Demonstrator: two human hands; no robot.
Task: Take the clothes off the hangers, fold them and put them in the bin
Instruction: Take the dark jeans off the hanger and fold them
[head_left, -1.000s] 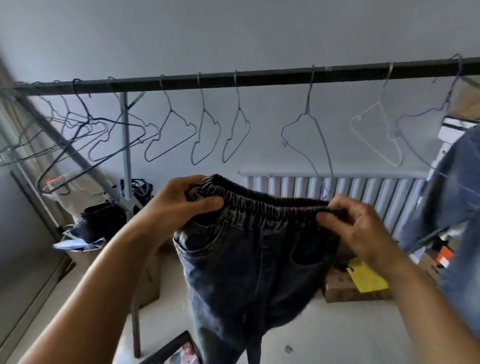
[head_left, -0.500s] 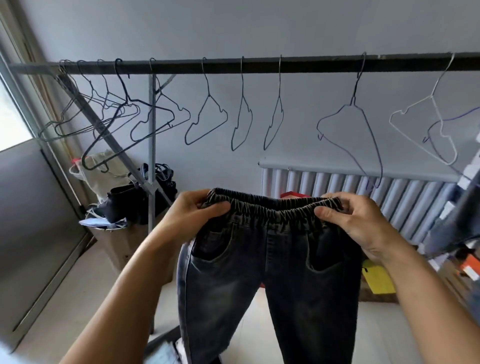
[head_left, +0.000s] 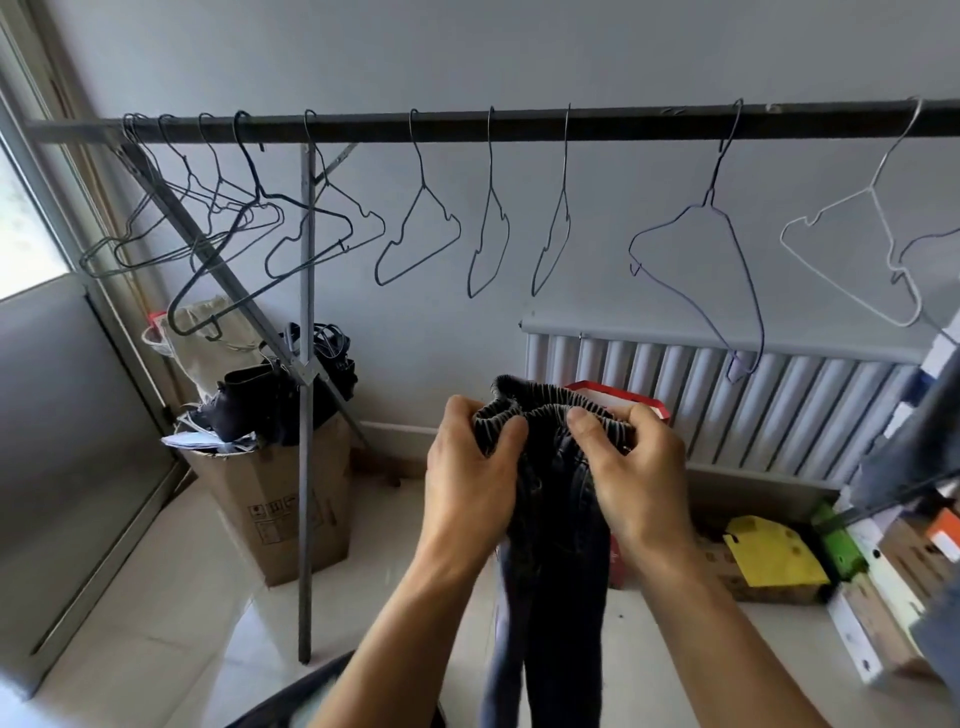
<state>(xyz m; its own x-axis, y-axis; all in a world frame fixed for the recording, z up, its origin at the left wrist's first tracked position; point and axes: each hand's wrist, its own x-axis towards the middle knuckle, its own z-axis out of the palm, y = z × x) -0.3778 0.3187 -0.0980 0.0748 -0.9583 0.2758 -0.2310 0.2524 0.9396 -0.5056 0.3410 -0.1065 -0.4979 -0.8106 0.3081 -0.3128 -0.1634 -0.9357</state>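
Note:
A pair of dark washed jeans with an elastic waistband hangs down in front of me, folded lengthwise so the legs lie together. My left hand grips the bunched waistband on the left, thumb on top. My right hand pinches the waistband right beside it, the two hands almost touching. Above, a dark rail carries several bare wire hangers. Another denim garment shows at the right edge.
A cardboard box filled with dark clothes and bags stands behind the rack's upright pole. A radiator lines the far wall. A red bag, a yellow packet and stacked boxes sit at the right. A dark curved rim shows at the bottom.
My hands have come together, bringing the two ends of the waistband to meet and folding the jeans in half lengthwise. The view has tilted down and left.

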